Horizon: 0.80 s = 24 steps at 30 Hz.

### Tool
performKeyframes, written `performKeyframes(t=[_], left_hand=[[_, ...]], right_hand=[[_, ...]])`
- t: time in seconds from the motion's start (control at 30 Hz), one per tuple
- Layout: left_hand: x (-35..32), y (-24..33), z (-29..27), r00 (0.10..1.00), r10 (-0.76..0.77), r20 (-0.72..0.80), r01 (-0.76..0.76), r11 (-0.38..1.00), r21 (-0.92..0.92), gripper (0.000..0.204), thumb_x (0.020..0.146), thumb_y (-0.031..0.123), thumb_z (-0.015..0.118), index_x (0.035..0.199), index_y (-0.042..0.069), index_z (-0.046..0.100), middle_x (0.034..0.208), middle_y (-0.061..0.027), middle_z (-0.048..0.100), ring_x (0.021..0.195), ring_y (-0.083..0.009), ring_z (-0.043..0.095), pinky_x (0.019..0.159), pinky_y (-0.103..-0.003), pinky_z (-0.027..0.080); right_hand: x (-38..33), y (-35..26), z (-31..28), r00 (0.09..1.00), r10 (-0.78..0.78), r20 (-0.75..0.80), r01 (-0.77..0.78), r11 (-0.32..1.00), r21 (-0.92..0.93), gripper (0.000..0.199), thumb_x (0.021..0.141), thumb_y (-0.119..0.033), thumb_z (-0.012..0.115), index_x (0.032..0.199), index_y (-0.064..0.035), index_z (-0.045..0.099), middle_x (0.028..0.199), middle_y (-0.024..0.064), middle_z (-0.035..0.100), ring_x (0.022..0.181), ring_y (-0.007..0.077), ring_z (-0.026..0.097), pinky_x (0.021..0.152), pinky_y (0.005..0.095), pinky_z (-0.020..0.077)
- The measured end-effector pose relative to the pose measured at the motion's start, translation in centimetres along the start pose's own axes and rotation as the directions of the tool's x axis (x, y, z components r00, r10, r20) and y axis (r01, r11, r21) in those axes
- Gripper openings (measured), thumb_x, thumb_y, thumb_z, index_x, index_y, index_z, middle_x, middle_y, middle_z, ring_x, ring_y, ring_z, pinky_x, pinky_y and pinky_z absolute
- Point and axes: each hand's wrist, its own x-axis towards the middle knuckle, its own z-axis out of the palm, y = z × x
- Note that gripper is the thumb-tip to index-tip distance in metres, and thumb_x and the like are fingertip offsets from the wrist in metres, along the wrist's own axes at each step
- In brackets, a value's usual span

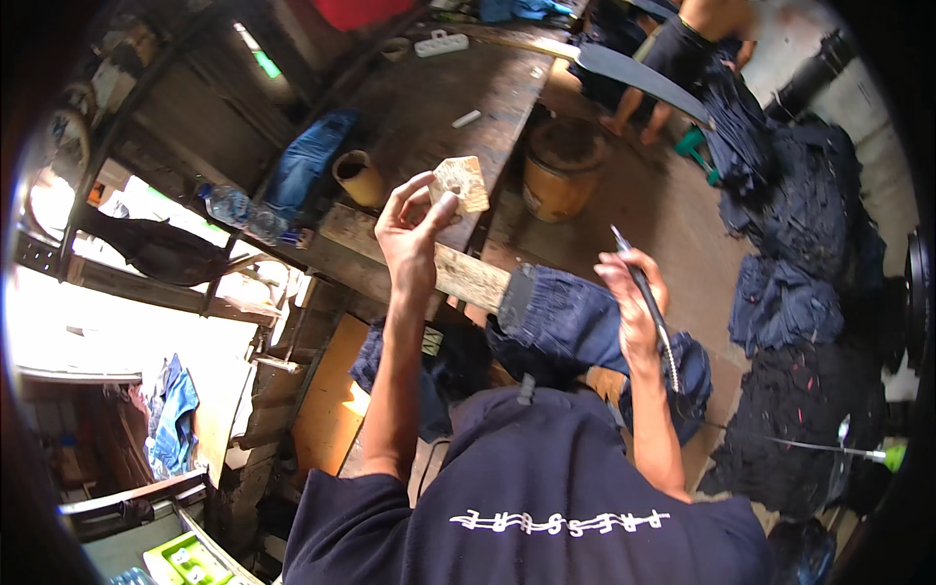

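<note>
My left hand [409, 232] is raised and pinches a small pale block with a ragged edge [462, 182] between thumb and fingers. My right hand [632, 304] grips a thin pen-like tool [645, 292] with a cable running down from it, its tip pointing up. Below both hands a dark blue jeans leg [575, 322] is pulled over the end of a wooden plank [458, 273]. The lower frame is filled by my dark shirt.
A wooden workbench [439, 97] carries a bamboo cup [356, 177], a power strip [441, 43] and folded jeans [307, 161]. A clay pot [563, 168] stands on the floor. Piles of dark jeans [799, 292] lie at right. Another person's legs [673, 68] show at the top.
</note>
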Motion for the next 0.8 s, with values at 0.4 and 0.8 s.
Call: performKeyframes(t=[0.4, 0.8], left_hand=[[-13.8, 0.5, 10.2, 0.980, -0.189, -0.064, 0.194, 0.976, 0.096, 0.022, 0.104, 0.006, 0.075, 0.125, 0.002, 0.073, 0.102, -0.0079, 0.079, 0.087, -0.0130, 0.075, 0.077, -0.033, 0.068], [-20.7, -7.6, 6.2, 0.901, -0.200, -0.384, 0.338, 0.879, 0.337, 0.051, 0.099, -0.004, 0.076, 0.149, 0.001, 0.064, 0.107, -0.0127, 0.077, 0.095, -0.0181, 0.077, 0.087, -0.031, 0.066]], right_hand=[[1.5, -2.1, 1.3, 0.985, 0.005, 0.171, -0.033, 0.986, 0.164, 0.045, 0.089, 0.018, 0.080, 0.126, -0.0036, 0.065, 0.115, 0.0127, 0.077, 0.106, 0.0193, 0.077, 0.096, 0.0336, 0.0637], [4.3, 9.1, -14.0, 0.981, 0.130, 0.144, -0.122, 0.990, -0.066, 0.030, 0.096, 0.001, 0.084, 0.122, -0.0051, 0.072, 0.114, 0.0063, 0.078, 0.105, 0.0122, 0.073, 0.097, 0.0278, 0.0591]])
